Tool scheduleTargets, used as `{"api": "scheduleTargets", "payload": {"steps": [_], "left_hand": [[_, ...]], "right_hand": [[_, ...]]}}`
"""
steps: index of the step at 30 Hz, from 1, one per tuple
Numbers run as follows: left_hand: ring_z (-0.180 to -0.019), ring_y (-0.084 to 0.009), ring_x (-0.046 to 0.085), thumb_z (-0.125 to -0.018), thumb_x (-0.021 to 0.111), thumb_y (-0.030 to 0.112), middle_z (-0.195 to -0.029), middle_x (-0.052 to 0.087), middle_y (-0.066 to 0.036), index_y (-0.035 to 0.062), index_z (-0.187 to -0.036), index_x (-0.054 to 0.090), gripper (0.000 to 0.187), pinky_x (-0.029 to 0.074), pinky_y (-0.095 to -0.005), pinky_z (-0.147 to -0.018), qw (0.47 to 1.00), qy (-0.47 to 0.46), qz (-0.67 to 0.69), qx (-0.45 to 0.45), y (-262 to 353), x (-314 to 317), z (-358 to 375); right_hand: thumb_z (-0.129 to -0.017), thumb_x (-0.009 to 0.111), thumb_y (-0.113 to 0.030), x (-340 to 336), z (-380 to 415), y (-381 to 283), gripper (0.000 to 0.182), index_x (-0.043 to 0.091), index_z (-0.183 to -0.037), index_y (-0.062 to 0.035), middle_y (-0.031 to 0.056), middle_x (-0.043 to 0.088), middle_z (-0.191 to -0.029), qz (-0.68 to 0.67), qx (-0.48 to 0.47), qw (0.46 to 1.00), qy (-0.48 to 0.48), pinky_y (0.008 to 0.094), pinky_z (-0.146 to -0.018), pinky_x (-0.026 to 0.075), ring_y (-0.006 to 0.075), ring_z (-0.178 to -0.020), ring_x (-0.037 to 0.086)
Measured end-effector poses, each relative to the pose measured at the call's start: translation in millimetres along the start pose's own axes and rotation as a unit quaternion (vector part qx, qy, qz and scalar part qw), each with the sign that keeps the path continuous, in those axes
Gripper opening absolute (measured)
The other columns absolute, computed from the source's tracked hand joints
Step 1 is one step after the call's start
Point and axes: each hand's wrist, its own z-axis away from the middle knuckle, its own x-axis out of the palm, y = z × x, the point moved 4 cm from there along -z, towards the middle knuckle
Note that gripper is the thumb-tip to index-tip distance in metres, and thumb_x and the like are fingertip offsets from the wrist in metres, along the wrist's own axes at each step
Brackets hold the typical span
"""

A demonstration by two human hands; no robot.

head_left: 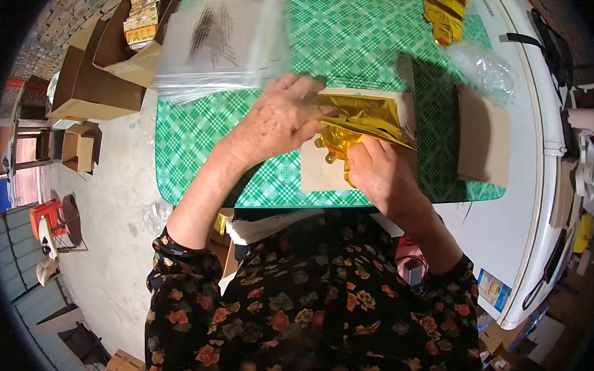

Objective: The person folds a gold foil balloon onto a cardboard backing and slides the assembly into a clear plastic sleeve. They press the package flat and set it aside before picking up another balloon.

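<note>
A shiny gold foil piece [368,113], perhaps a flat foil balloon, lies folded over a brown cardboard sheet [318,175] near the table's front edge. My left hand [277,119] is closed at the foil's left end, its fingertips pressed on the edge. Below the folded strip, my right hand [380,175] is closed on a crumpled part of the same foil. Rounded foil lobes stick out between the two hands. The right fingertips are partly hidden under the foil.
A stack of clear plastic bags [224,40] lies at the back left of the green checked table [198,153]. More gold foil [443,15], crumpled clear plastic [487,73] and cardboard sheets [485,136] are on the right. Open cardboard boxes [97,88] stand left of the table.
</note>
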Motion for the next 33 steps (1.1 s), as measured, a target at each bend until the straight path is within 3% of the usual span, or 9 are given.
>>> {"api": "scheduleTargets", "payload": {"steps": [3,4,7,10,19,22,28,33], "left_hand": [[-0.12,-0.0336,0.059,-0.092,0.078,0.019,-0.131,0.066,-0.011,0.0111,-0.115,0.084,0.025,0.05,-0.0466,-0.107,0.999,0.033,0.018,0.011,0,1,0],[-0.121,-0.0331,0.06,-0.093,0.077,0.022,-0.132,0.066,-0.011,0.0133,-0.12,0.083,0.029,0.049,-0.0467,-0.109,1.0,0.025,0.013,0.007,0,1,0],[-0.122,-0.0321,0.061,-0.097,0.075,0.029,-0.135,0.066,-0.012,0.0177,-0.13,0.081,0.036,0.048,-0.0469,-0.112,1.0,0.009,0.002,0.001,0,0,0],[-0.123,-0.032,0.061,-0.097,0.075,0.03,-0.135,0.066,-0.012,0.0174,-0.13,0.081,0.036,0.048,-0.047,-0.112,1.0,0.009,-0.001,0.006,0,1,0],[-0.125,-0.0338,0.059,-0.095,0.079,0.028,-0.139,0.066,-0.013,0.0067,-0.113,0.083,0.029,0.047,-0.0477,-0.111,1.0,0.001,0.014,0.007,0,-4,1],[-0.127,-0.0354,0.058,-0.092,0.081,0.031,-0.14,0.065,-0.015,0.0031,-0.109,0.083,0.033,0.046,-0.0486,-0.112,0.999,0.007,0.035,0.009,2,-5,1],[-0.124,-0.0358,0.054,-0.081,0.086,0.037,-0.136,0.061,-0.016,0.0061,-0.12,0.08,0.05,0.047,-0.0492,-0.11,0.999,0.018,0.037,0.023,2,-5,3],[-0.128,-0.0372,0.052,-0.078,0.088,0.039,-0.14,0.059,-0.016,0.0074,-0.126,0.078,0.058,0.045,-0.0502,-0.112,0.999,0.005,0.027,0.027,3,-6,5]], "right_hand": [[-0.09,0.073,-0.006,-6,2,-2,0.015,0.067,-0.102,0.0007,0.0154,0.061,-0.112,0.038,-0.011,0.999,-0.016,0.0454,-0.101,0.05,0.0346,-0.114,0.06],[-0.09,0.074,-0.007,-10,2,-3,0.018,0.068,-0.105,0.0014,0.016,0.062,-0.114,0.049,-0.018,0.998,-0.019,0.0457,-0.102,0.05,0.0352,-0.114,0.06],[-0.091,0.076,-0.008,-26,4,-9,0.029,0.07,-0.117,0.0013,0.0173,0.065,-0.122,-0.051,0.01,0.991,0.12,0.044,-0.103,0.051,0.0361,-0.117,0.06],[-0.092,0.077,-0.01,-19,8,-10,0.037,0.069,-0.126,0.0026,0.018,0.065,-0.13,-0.007,0.013,0.995,0.094,0.0427,-0.103,0.051,0.0376,-0.119,0.06],[-0.078,0.073,0.001,-15,-7,-4,0.022,0.06,-0.096,0.0042,0.0171,0.053,-0.092,-0.028,-0.038,0.995,0.089,0.0482,-0.084,0.052,0.0377,-0.092,0.056],[-0.083,0.069,-0.005,-5,-11,1,0.016,0.06,-0.094,0.0006,0.0178,0.056,-0.099,0.022,-0.03,0.995,0.096,0.0436,-0.083,0.057,0.0356,-0.095,0.059],[-0.079,0.076,-0.005,-5,-16,8,0.023,0.058,-0.094,-0.0003,0.0205,0.058,-0.099,-0.012,0.02,0.988,0.155,0.0465,-0.081,0.057,0.0401,-0.097,0.061],[-0.081,0.073,-0.005,-12,-17,6,0.019,0.058,-0.092,-0.0037,0.0184,0.06,-0.096,0.026,0.065,0.983,0.172,0.0456,-0.069,0.057,0.0359,-0.084,0.068]]}}
